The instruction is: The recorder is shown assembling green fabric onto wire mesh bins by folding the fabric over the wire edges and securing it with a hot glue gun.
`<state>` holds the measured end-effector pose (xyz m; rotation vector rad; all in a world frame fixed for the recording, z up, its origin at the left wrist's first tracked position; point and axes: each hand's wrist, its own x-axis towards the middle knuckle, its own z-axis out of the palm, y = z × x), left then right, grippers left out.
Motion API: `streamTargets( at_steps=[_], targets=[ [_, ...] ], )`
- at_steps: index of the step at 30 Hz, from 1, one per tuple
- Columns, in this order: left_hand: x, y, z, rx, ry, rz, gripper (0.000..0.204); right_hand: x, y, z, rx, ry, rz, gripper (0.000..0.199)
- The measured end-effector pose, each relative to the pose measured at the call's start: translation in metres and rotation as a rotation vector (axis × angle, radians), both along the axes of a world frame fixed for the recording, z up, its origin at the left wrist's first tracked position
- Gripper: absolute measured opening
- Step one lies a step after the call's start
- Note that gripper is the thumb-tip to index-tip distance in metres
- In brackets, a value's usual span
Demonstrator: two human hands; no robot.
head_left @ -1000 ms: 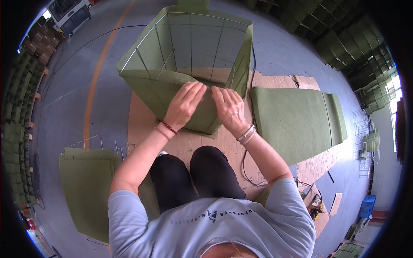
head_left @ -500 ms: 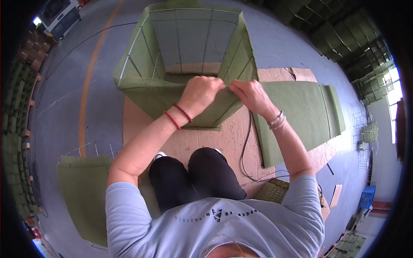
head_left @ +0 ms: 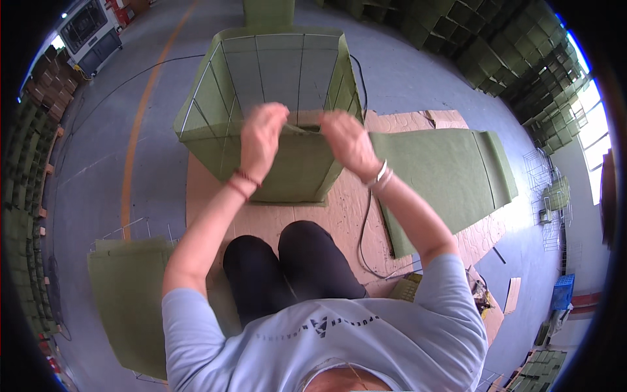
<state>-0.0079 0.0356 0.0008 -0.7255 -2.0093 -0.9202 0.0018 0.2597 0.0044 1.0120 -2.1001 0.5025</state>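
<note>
A square green fabric box [head_left: 290, 173] with a thin metal wire frame [head_left: 264, 65] stands open-topped in front of my knees. My left hand [head_left: 261, 140], slightly smeared by motion, is closed at the middle of its near rim. Closer to the near right corner, my right hand [head_left: 346, 140] has its fingers bent over the same rim. A short stretch of folded fabric edge shows between the hands. The fingertips are partly hidden behind the hands and the rim. Beside the box on the right lies a flat green fabric panel [head_left: 444, 179].
Cardboard sheets [head_left: 353, 215] lie under the box. A black cable [head_left: 362, 245] curves across them. More green fabric pieces [head_left: 127, 300] lie to my left, with wires sticking out. Stacked green boxes [head_left: 483, 46] line the far right; wire frames [head_left: 548, 196] lean by the wall.
Both hands have moved left and farther apart along the near rim, away from the right corner. The box has shifted slightly left.
</note>
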Motion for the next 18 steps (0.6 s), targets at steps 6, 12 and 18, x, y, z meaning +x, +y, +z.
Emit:
streamTargets(
  at_steps=[6,12,18],
  targets=[
    [0.012,0.028,-0.025,-0.186,0.024,-0.005,0.020,0.012,-0.020,-0.018,-0.056,-0.085,-0.155,0.017],
    [-0.007,0.018,-0.016,-0.293,-0.207,-0.157,0.007,-0.008,-0.014,-0.004,0.071,-0.571,-0.159,0.014],
    [-0.018,0.020,-0.002,-0.332,-0.372,-0.215,0.014,-0.027,0.001,0.012,0.069,-0.761,0.025,0.023]
  ],
)
